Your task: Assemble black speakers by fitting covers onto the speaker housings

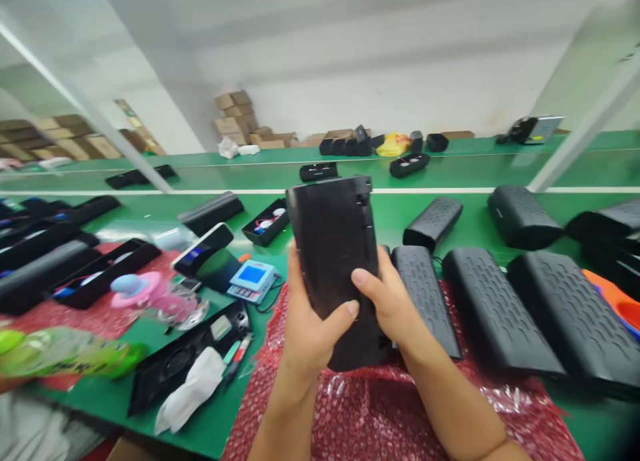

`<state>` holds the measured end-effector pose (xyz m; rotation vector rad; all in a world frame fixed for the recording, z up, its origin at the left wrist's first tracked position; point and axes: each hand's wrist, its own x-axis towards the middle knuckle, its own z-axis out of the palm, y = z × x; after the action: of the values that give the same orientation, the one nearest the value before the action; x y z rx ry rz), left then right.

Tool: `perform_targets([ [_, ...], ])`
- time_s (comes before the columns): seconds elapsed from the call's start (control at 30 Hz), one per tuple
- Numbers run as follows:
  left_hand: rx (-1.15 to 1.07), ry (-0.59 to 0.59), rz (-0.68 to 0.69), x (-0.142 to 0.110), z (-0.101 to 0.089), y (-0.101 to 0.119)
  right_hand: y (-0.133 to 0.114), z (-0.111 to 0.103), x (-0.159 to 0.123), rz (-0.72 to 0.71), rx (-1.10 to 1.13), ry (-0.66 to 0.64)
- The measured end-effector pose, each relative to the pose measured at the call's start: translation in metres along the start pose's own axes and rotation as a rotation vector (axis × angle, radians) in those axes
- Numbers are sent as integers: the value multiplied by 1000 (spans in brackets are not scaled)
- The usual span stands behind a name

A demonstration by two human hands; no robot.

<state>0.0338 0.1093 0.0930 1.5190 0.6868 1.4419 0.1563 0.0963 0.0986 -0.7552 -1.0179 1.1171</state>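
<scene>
Both my hands grip a black plastic speaker housing (333, 241), held up and slightly tilted over red bubble wrap (360, 414). My left hand (313, 321) wraps its left side, thumb pressed on the smooth face. On the opposite edge my right hand (387, 294) closes around it, its thumb also on the face. Small notches and ports show along the housing's upper right edge. The fingers behind it are hidden. Just right of my hands lie black housings with a textured pattern, the closest being this one (425, 294).
To the left are a blue meter with a screen (253, 279), a pink bottle (155, 298), a green drink bottle (70, 354), a white cloth (193, 388) and a black panel (175, 361). Open housings with wires (267, 221) stand behind. Cardboard boxes (235, 118) are stacked farther back.
</scene>
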Motion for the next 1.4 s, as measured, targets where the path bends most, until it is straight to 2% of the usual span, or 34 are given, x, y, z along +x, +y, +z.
perform_targets([
  [0.13,98,41,28,3,-2,-1,3,-2,1,7,7,-16],
  [0.33,129,7,50,4,-6,-1,4,-4,1,-14,13,-29],
  [0.63,90,36,29,3,-3,-1,2,-3,1,0,-1,-23],
  [0.83,7,-20,17,2,-1,-2,-1,-2,1,17,-15,-3],
  [1.0,-26,-11,-24,3,1,4,-4,-6,0,34,-30,-105],
  [1.23,136,68,-85,-9,1,11,8,-7,4,-9,-12,-128],
  [1.4,248,75,-66,-18,-2,17,14,-12,-7,42,-90,-33],
])
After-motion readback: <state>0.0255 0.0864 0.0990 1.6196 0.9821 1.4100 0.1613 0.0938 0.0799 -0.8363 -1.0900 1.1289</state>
